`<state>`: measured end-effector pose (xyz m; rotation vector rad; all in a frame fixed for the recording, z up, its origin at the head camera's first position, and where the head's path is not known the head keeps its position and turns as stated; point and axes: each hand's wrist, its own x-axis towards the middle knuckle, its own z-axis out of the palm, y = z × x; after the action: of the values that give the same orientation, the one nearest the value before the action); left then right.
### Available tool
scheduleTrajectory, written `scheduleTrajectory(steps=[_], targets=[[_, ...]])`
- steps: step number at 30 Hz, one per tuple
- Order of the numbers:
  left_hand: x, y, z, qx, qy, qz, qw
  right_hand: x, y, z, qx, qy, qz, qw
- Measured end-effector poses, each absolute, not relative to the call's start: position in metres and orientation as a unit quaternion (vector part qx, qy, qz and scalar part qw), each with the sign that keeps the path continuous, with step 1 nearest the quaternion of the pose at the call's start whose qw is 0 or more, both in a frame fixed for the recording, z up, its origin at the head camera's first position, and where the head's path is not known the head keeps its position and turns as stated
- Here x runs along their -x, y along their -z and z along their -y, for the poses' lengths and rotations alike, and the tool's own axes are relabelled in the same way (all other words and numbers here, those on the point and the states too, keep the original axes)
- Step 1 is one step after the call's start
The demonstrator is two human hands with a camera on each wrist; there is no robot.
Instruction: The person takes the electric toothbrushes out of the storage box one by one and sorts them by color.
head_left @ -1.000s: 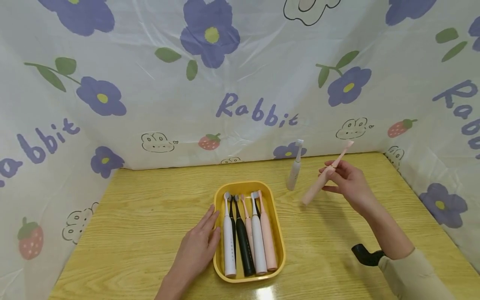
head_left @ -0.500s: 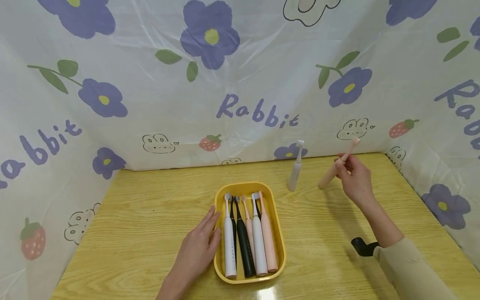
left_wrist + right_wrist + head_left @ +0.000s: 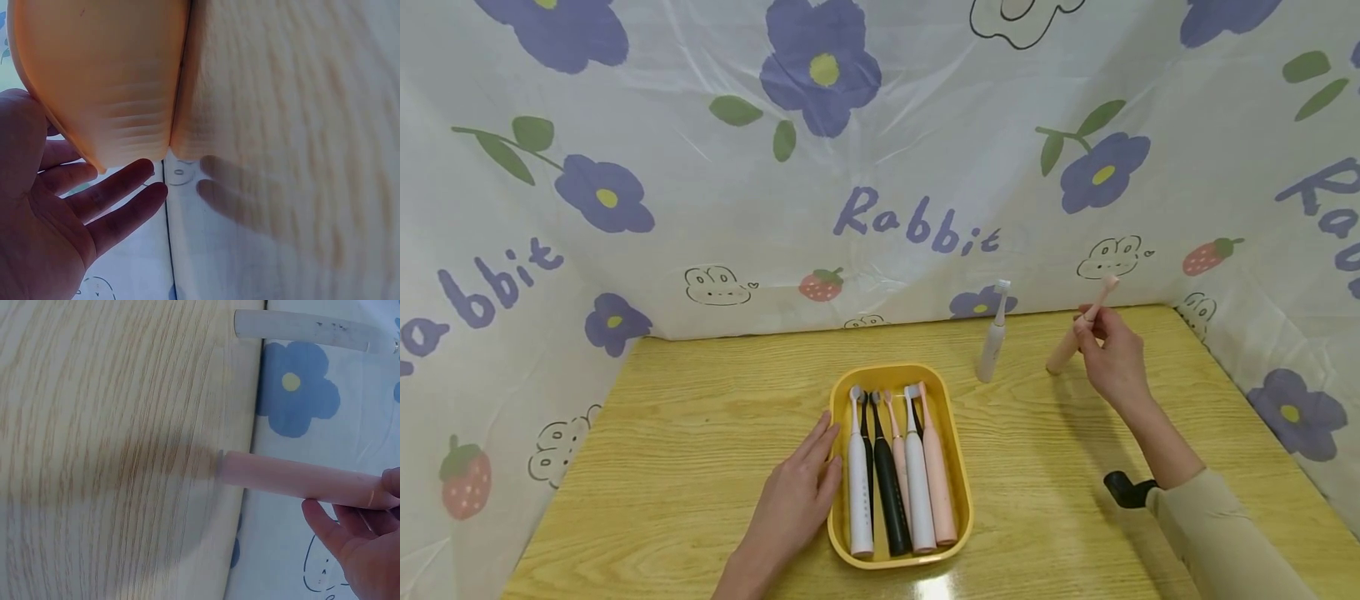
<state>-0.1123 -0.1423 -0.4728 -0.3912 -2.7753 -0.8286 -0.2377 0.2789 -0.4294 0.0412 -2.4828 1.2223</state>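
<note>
While the right hand (image 3: pixel 1112 358) pinches the neck of a pink toothbrush (image 3: pixel 1078 329) at the far right of the table (image 3: pixel 685 417), the brush leans, base on or just above the wood; contact unclear. White toothbrush (image 3: pixel 992 337) stands upright just to its left. Left hand (image 3: pixel 793 500) lies flat, fingers straight, touching the left rim of the yellow tray (image 3: pixel 958 467), which holds five brushes.

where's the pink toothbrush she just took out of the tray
In the head view the pink toothbrush is at the far right of the table, pinched by the right hand, base on the wood, right of the standing white toothbrush.
</note>
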Motion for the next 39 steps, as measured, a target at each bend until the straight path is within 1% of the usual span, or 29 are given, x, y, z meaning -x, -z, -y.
scheduleTrajectory(steps=[6,14,20,28,31,34,39], targets=[[0.112,0.472,0.143,0.134,0.285,0.942,0.115,0.239,0.429,-0.278,-0.027,-0.408,0.89,0.201],[0.111,0.472,0.144,0.135,0.289,0.941,0.112,0.238,0.43,-0.276,-0.032,-0.416,0.887,0.199],[0.11,0.472,0.145,0.13,0.289,0.942,0.108,0.235,0.429,-0.276,-0.017,-0.431,0.884,0.18],[0.11,0.472,0.146,0.131,0.289,0.942,0.112,0.235,0.431,-0.278,-0.024,-0.443,0.883,0.156],[0.109,0.472,0.146,0.13,0.291,0.942,0.108,0.232,0.428,-0.279,-0.014,-0.443,0.883,0.153],[0.109,0.472,0.145,0.129,0.291,0.942,0.102,0.227,0.416,-0.281,0.011,-0.449,0.879,0.164],[0.11,0.471,0.143,0.13,0.293,0.941,0.106,0.215,0.387,-0.277,0.058,-0.466,0.858,0.208]])
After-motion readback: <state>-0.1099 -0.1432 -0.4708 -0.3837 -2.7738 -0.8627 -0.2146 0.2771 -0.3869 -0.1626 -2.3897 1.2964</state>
